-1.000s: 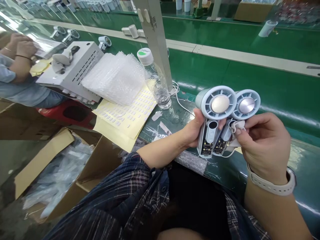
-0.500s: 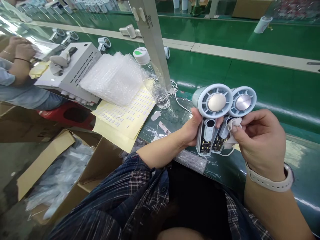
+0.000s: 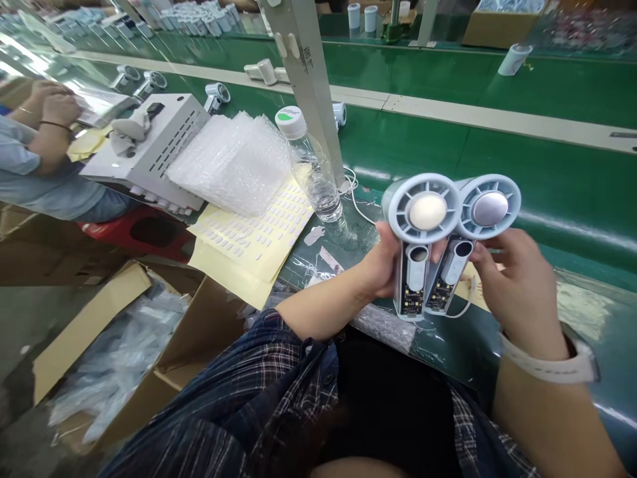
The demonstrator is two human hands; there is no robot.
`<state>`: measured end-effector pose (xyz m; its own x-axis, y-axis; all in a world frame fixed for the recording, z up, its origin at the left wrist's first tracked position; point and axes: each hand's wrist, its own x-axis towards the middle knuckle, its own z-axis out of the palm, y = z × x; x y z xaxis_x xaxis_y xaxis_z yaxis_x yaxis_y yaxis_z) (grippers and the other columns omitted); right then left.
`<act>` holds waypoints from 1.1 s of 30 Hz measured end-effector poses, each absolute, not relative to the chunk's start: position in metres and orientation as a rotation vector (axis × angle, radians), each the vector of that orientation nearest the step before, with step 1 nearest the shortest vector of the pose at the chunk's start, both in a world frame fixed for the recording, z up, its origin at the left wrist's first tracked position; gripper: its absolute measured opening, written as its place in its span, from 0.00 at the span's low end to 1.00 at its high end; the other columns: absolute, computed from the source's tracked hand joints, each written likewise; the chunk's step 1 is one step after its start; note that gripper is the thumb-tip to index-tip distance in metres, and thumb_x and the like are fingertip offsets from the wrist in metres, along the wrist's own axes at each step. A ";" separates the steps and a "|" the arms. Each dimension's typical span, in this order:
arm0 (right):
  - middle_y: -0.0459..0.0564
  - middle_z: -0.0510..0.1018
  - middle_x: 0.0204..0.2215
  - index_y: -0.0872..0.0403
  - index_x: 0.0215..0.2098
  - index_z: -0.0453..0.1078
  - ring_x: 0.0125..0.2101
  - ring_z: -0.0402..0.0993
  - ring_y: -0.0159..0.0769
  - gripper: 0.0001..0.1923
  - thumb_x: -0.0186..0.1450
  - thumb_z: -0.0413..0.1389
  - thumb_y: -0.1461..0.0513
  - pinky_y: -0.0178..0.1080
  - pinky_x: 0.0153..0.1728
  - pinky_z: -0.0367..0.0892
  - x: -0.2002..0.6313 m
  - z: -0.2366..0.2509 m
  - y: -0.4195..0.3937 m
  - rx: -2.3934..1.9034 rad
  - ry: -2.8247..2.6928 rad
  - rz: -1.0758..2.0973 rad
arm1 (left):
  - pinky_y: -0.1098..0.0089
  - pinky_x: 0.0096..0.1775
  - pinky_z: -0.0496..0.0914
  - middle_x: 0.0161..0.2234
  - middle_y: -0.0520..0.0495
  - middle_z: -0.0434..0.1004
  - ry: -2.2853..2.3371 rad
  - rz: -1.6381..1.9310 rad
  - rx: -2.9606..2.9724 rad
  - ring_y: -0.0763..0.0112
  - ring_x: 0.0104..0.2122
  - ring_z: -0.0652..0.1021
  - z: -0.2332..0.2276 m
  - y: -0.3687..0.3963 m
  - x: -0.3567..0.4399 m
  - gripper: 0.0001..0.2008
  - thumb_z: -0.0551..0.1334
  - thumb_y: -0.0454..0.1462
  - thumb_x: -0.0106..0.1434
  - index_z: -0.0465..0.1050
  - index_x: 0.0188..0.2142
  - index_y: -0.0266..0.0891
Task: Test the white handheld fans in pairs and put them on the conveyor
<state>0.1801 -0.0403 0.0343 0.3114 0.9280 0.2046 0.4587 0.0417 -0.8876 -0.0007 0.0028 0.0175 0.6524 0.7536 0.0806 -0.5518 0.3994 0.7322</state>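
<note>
Two light-blue handheld fans stand side by side in front of me, their round grilles facing me and the circuit boards in their handles uncovered. My left hand (image 3: 385, 262) is wrapped round the handle of the left fan (image 3: 415, 275), and a fingertip shows between the two. The right fan (image 3: 450, 269) tilts to the right. At its neck, just under the head, my right hand (image 3: 522, 282) closes with thumb and fingers; some of those fingers are hidden behind the fan. Whether a cloth is still in my right hand cannot be seen. A white cable (image 3: 468, 305) hangs by the right handle.
Left of the fans stand a water bottle (image 3: 316, 176), yellow sticker sheets (image 3: 243, 265), bubble bags (image 3: 233, 162) and a white metal box (image 3: 144, 156). A metal post (image 3: 311, 86) rises behind the bottle. An open carton (image 3: 184, 332) is low left. A co-worker's hands (image 3: 54, 106) are far left.
The white cloth that my right hand pressed on the right fan's handle is out of sight. My right fingers have shifted to that fan's neck, and its handle front is uncovered.
</note>
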 end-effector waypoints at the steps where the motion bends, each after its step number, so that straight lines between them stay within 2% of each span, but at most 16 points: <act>1: 0.53 0.82 0.41 0.49 0.43 0.82 0.40 0.78 0.43 0.12 0.66 0.63 0.52 0.47 0.39 0.75 0.178 0.034 -0.045 -1.609 -1.375 0.535 | 0.59 0.43 0.80 0.34 0.39 0.80 0.321 0.864 0.840 0.45 0.52 0.82 0.015 0.002 0.000 0.48 0.62 0.82 0.36 0.69 0.26 0.40; 4: 0.52 0.84 0.45 0.46 0.53 0.81 0.44 0.81 0.44 0.19 0.69 0.64 0.48 0.48 0.44 0.78 0.170 0.031 -0.060 -1.440 -1.311 0.762 | 0.62 0.42 0.78 0.35 0.40 0.81 0.407 0.926 0.935 0.52 0.46 0.83 0.007 -0.002 0.000 0.45 0.67 0.78 0.43 0.76 0.34 0.38; 7: 0.50 0.85 0.47 0.46 0.54 0.82 0.45 0.82 0.41 0.21 0.65 0.71 0.50 0.45 0.46 0.80 0.169 0.023 -0.070 -1.295 -1.094 0.912 | 0.64 0.42 0.77 0.36 0.43 0.82 0.374 0.888 0.953 0.60 0.40 0.83 0.005 -0.006 0.000 0.42 0.69 0.73 0.51 0.78 0.43 0.38; 9: 0.49 0.85 0.43 0.46 0.52 0.83 0.37 0.80 0.35 0.19 0.64 0.73 0.52 0.41 0.40 0.80 0.173 0.020 -0.075 -1.226 -0.969 0.934 | 0.64 0.42 0.77 0.37 0.43 0.82 0.334 0.830 0.897 0.62 0.38 0.83 0.008 -0.007 0.000 0.40 0.70 0.71 0.53 0.78 0.44 0.38; 11: 0.48 0.84 0.36 0.46 0.49 0.85 0.27 0.75 0.32 0.19 0.62 0.74 0.51 0.37 0.29 0.78 0.177 0.021 -0.080 -1.156 -0.876 1.021 | 0.64 0.44 0.78 0.39 0.42 0.83 0.322 0.791 0.827 0.61 0.41 0.84 0.012 -0.007 0.000 0.39 0.72 0.69 0.53 0.78 0.46 0.38; 13: 0.47 0.81 0.29 0.48 0.46 0.85 0.21 0.71 0.31 0.19 0.60 0.75 0.50 0.34 0.20 0.73 0.181 0.025 -0.086 -1.111 -0.823 1.114 | 0.63 0.46 0.78 0.43 0.41 0.83 0.327 0.774 0.774 0.59 0.45 0.84 0.015 -0.006 -0.001 0.38 0.75 0.64 0.54 0.77 0.50 0.39; 14: 0.47 0.80 0.28 0.48 0.45 0.85 0.21 0.72 0.32 0.19 0.60 0.75 0.49 0.33 0.19 0.72 0.181 0.027 -0.089 -1.102 -0.810 1.136 | 0.63 0.46 0.78 0.45 0.41 0.83 0.330 0.767 0.755 0.58 0.46 0.84 0.017 -0.006 -0.001 0.37 0.76 0.62 0.55 0.76 0.52 0.39; 16: 0.49 0.83 0.30 0.49 0.45 0.85 0.26 0.79 0.35 0.20 0.58 0.76 0.49 0.34 0.23 0.77 0.181 0.030 -0.096 -1.102 -0.786 1.139 | 0.63 0.47 0.78 0.48 0.40 0.83 0.345 0.748 0.717 0.58 0.47 0.84 0.018 -0.004 -0.002 0.37 0.78 0.57 0.55 0.74 0.55 0.40; 18: 0.52 0.86 0.38 0.48 0.47 0.85 0.34 0.85 0.40 0.23 0.58 0.76 0.49 0.38 0.31 0.83 0.180 0.031 -0.101 -1.115 -0.766 1.136 | 0.62 0.47 0.78 0.49 0.40 0.83 0.358 0.709 0.675 0.58 0.47 0.84 0.019 -0.002 -0.004 0.37 0.79 0.55 0.55 0.73 0.56 0.41; 20: 0.55 0.87 0.44 0.48 0.50 0.84 0.40 0.86 0.45 0.25 0.58 0.76 0.48 0.41 0.35 0.84 0.179 0.032 -0.104 -1.133 -0.750 1.148 | 0.61 0.49 0.78 0.50 0.39 0.83 0.331 0.655 0.642 0.56 0.48 0.84 0.019 0.000 -0.008 0.37 0.78 0.52 0.54 0.72 0.57 0.41; 24: 0.52 0.87 0.36 0.48 0.46 0.86 0.31 0.85 0.41 0.22 0.57 0.76 0.48 0.41 0.33 0.85 0.179 0.035 -0.106 -1.142 -0.717 1.130 | 0.55 0.54 0.77 0.50 0.40 0.83 0.238 0.586 0.621 0.50 0.53 0.83 0.021 0.003 -0.015 0.33 0.72 0.41 0.53 0.73 0.59 0.41; 27: 0.48 0.85 0.30 0.46 0.44 0.86 0.23 0.81 0.39 0.21 0.56 0.77 0.49 0.45 0.32 0.85 0.180 0.038 -0.106 -1.148 -0.697 1.137 | 0.53 0.56 0.77 0.49 0.41 0.83 0.244 0.566 0.624 0.49 0.54 0.84 0.024 0.004 -0.017 0.31 0.71 0.38 0.55 0.73 0.58 0.42; 30: 0.50 0.86 0.31 0.47 0.44 0.86 0.24 0.82 0.43 0.21 0.56 0.76 0.49 0.50 0.35 0.86 0.182 0.040 -0.108 -1.153 -0.669 1.159 | 0.49 0.59 0.76 0.54 0.37 0.82 0.230 0.533 0.643 0.46 0.57 0.82 0.027 0.004 -0.017 0.32 0.73 0.40 0.58 0.71 0.61 0.40; 33: 0.55 0.87 0.36 0.49 0.47 0.86 0.28 0.84 0.48 0.21 0.58 0.74 0.50 0.52 0.38 0.86 0.184 0.041 -0.109 -1.131 -0.652 1.204 | 0.50 0.59 0.76 0.59 0.34 0.79 0.211 0.525 0.667 0.45 0.59 0.81 0.029 0.003 -0.018 0.35 0.76 0.43 0.59 0.69 0.63 0.41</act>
